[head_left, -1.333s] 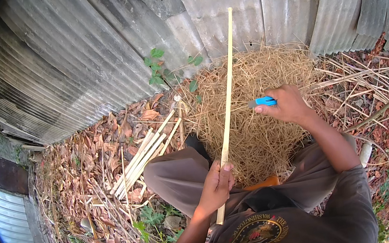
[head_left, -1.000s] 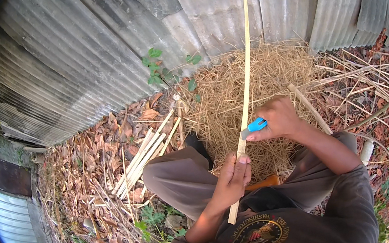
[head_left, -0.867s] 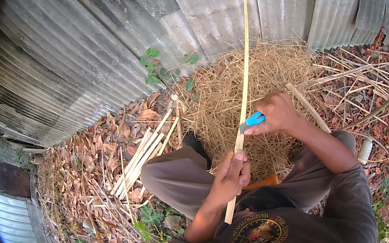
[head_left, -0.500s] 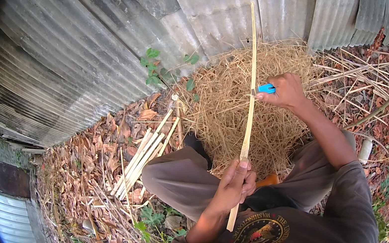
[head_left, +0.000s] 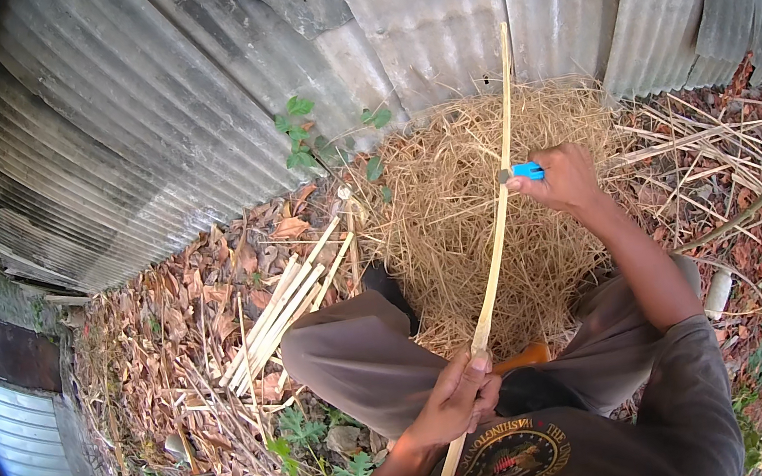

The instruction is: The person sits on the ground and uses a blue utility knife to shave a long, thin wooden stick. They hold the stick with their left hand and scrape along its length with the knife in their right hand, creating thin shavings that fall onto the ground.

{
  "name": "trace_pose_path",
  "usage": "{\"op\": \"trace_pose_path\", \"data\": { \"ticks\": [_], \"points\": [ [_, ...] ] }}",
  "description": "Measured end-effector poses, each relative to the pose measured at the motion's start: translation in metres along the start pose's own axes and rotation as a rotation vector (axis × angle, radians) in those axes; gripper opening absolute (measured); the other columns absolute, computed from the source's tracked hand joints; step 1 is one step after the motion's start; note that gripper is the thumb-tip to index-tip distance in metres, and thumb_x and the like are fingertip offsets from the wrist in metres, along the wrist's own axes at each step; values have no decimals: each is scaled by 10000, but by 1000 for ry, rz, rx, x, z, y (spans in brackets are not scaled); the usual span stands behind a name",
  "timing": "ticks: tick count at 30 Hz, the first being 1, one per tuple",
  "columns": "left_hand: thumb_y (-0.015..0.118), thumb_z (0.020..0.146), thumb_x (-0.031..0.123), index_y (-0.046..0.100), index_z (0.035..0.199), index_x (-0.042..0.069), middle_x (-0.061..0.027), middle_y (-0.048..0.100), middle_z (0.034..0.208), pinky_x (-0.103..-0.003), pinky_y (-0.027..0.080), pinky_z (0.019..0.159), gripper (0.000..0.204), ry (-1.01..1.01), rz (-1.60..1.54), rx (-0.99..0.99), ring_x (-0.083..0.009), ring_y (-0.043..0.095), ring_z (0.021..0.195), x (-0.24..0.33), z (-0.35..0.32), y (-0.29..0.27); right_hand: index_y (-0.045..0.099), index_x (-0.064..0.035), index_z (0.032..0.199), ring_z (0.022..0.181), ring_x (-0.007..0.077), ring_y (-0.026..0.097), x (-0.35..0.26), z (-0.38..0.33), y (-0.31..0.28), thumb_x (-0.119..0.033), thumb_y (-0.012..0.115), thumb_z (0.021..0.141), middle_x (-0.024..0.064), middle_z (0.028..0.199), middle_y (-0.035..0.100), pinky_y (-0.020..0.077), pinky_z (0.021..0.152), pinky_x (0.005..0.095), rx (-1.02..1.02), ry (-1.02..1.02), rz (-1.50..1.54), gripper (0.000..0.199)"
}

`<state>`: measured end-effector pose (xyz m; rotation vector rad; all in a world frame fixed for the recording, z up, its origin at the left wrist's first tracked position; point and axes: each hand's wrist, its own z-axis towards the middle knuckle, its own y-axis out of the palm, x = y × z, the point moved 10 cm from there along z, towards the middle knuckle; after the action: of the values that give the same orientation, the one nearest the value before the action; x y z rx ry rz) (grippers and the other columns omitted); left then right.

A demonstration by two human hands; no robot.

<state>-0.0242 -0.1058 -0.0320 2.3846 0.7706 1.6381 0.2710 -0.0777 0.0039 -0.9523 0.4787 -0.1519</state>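
Note:
A long, thin pale bamboo strip [head_left: 493,261] slants from my lap up toward the metal wall, bowing slightly. My left hand [head_left: 456,396] is closed round its lower part, and the strip's near end pokes out below the fingers against my shirt. In my right hand [head_left: 565,177] is a blue-handled cutter [head_left: 528,173], gripped between thumb and fingers. Its short grey blade lies against the strip a little above the middle. The far end of the strip stands free. Beneath it lies a heap of fine straw-coloured shavings [head_left: 435,200].
Split bamboo pieces [head_left: 280,317] lie on dry leaves to the left. More thin sticks [head_left: 713,149] are scattered at right. A corrugated metal wall [head_left: 426,14] stands ahead, with a small green plant [head_left: 297,137] before it. An orange-brown object [head_left: 522,357] lies between my legs.
The strip has been drawn slightly toward my body, its far end now lower. My left hand has moved down and a little left; the right hand stays nearly in place.

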Motion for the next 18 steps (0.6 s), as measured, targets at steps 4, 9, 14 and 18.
{"op": "trace_pose_path", "data": {
  "ticks": [4, 9, 14, 18],
  "points": [
    [278, 1035, 385, 368, 997, 117, 18, 348, 554, -184, 270, 363, 285, -57, 70, -97, -47, 263, 416, -14, -28, 5, 610, -75, 564, 459, 264, 564, 75, 12, -12, -805, 427, 773, 89, 446, 501, 428, 455, 409, -16, 259, -138, 781],
    [281, 1035, 390, 372, 1035, 111, 16, 356, 570, -187, 272, 376, 294, -114, 141, -103, -40, 283, 438, -24, -57, -12, 630, -48, 599, 520, 305, 593, 89, 16, -20, -781, 432, 788, 128, 509, 556, 445, 507, 446, -13, 242, -220, 783],
    [293, 1041, 349, 412, 1037, 81, 24, 356, 597, -201, 275, 418, 293, -162, 181, -112, -45, 301, 482, -26, -88, -23, 636, -42, 612, 567, 313, 613, 144, 12, -35, -762, 449, 795, 136, 548, 582, 460, 542, 452, 48, 376, -299, 767],
    [293, 1050, 297, 438, 1066, 67, 37, 356, 628, -213, 270, 462, 273, -187, 170, -73, -56, 301, 522, -30, -98, -30, 673, -47, 669, 568, 307, 615, 149, 10, -26, -758, 454, 794, 129, 545, 581, 472, 543, 450, 39, 282, -359, 755]
  ]
}}
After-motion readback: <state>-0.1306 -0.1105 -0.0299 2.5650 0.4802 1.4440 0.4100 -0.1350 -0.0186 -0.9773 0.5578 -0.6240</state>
